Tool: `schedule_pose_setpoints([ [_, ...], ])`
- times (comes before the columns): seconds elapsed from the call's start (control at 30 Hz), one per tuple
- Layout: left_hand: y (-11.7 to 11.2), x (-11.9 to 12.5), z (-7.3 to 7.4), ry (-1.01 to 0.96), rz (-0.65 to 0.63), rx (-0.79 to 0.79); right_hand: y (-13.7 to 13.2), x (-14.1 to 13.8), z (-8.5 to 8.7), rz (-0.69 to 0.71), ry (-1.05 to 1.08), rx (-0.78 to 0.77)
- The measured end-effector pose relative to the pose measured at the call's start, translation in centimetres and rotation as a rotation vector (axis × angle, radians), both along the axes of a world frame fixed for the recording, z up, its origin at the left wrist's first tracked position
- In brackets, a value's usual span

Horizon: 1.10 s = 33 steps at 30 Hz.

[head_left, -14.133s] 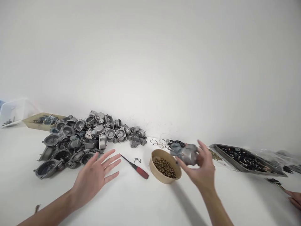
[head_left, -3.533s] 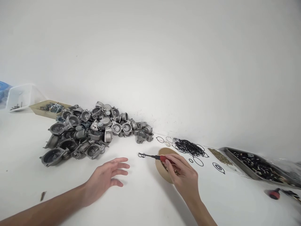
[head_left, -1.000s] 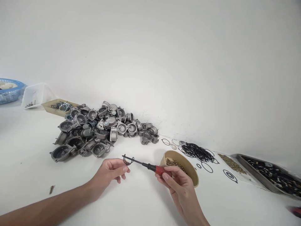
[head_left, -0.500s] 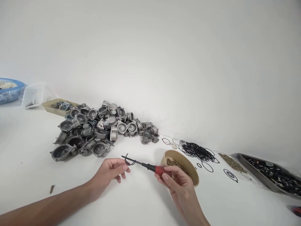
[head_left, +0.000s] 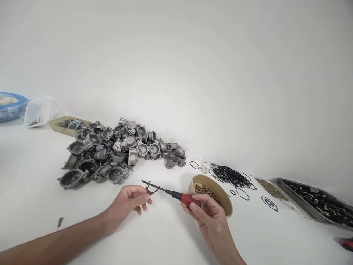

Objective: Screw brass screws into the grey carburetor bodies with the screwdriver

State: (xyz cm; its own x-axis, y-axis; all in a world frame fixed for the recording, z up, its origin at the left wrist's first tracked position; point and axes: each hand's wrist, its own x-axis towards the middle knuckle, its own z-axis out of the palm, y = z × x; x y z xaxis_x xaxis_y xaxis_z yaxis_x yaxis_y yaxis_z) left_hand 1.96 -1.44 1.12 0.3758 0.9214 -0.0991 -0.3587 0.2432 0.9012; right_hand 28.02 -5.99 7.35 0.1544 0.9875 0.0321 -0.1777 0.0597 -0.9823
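Observation:
My right hand [head_left: 211, 217] is closed round the red handle of a screwdriver [head_left: 187, 200], whose dark shaft points left. A thin black rubber ring [head_left: 153, 192] loops around the shaft near its tip. My left hand [head_left: 132, 200] pinches that ring between thumb and fingers. Just behind my right hand stands a tan bowl [head_left: 226, 195] with small brass-coloured screws [head_left: 205, 193] in it. Beyond my left hand lies a heap of grey metal carburetor bowls [head_left: 116, 175], several with their hollow side showing.
Black rubber rings [head_left: 230, 176] lie piled at the right, with brass-coloured small parts [head_left: 271, 189] and a metal tray [head_left: 309, 213] of dark parts beyond. At the left are a yellowish tray [head_left: 59, 129], a clear bin [head_left: 44, 110] and a blue basket [head_left: 16, 106]. One loose screw [head_left: 60, 221] lies on the table.
The view has shifted very slightly. The rubber ring on the screwdriver shaft has changed shape a little; both hands keep nearly the same place and grip.

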Motion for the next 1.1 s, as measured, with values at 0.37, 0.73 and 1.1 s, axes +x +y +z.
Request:
schedule_pose_setpoints([
  [0.37, 0.1, 0.1, -0.3, 0.099, 0.028, 0.058, 0.0, 0.6, 0.0, 0.083, 0.015, -0.052],
  [0.73, 0.1, 0.6, -0.6, 0.118, 0.02, 0.157, -0.3, -0.5, -0.6, 0.308, -0.138, -0.078],
  [1.1, -0.1, 0.5, -1.1, 0.164, -0.049, 0.167, -0.6, -1.2, -1.5, 0.56, -0.644, -0.119],
])
